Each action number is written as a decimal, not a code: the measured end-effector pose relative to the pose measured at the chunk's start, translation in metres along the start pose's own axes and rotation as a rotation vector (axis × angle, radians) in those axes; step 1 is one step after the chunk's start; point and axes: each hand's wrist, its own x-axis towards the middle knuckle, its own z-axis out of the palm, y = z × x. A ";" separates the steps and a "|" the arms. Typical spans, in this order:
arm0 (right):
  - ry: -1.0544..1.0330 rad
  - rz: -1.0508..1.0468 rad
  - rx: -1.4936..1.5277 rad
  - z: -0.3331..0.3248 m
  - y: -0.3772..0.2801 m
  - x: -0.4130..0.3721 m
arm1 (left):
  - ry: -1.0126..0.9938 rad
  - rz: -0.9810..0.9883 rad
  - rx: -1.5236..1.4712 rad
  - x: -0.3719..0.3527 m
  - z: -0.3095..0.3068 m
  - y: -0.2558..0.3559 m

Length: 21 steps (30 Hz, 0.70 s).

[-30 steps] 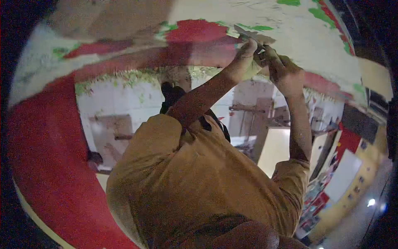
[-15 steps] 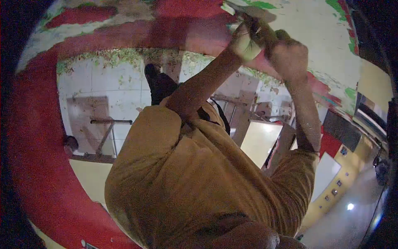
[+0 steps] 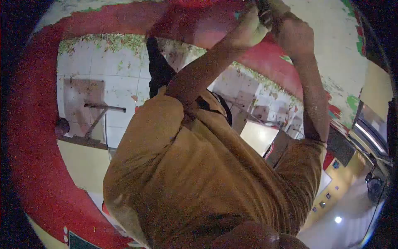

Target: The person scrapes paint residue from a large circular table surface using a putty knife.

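Open gap between forearms [image 3: 203, 72] — painted surface [image 3: 271, 62] beyond

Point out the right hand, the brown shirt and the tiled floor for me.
Right hand [image 3: 296, 36]: head view, on the back of the hand.
Brown shirt [image 3: 207, 166]: head view, on the middle of its cloth.
Tiled floor [image 3: 118, 85]: head view, on a bare part of the pale tiles.

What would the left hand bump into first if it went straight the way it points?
Beyond the dark thing it seems to hold, the left hand would probably bump the right hand first, though depth is hard to tell here.
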 end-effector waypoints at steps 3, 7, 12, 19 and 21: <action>0.020 0.007 -0.007 -0.009 0.011 -0.005 | -0.059 -0.039 -0.227 0.002 0.006 0.002; 0.024 0.000 -0.104 0.023 0.015 0.013 | 0.083 0.052 -0.249 0.003 0.011 -0.003; 0.021 -0.044 -0.114 -0.002 0.016 0.008 | 0.232 -0.038 -0.151 0.002 -0.001 -0.008; 0.088 -0.013 -0.045 -0.004 0.007 0.007 | 0.512 -0.050 0.578 -0.035 -0.050 0.056; 0.053 -0.005 -0.076 -0.020 0.008 0.013 | 0.592 0.279 0.800 -0.026 -0.034 0.069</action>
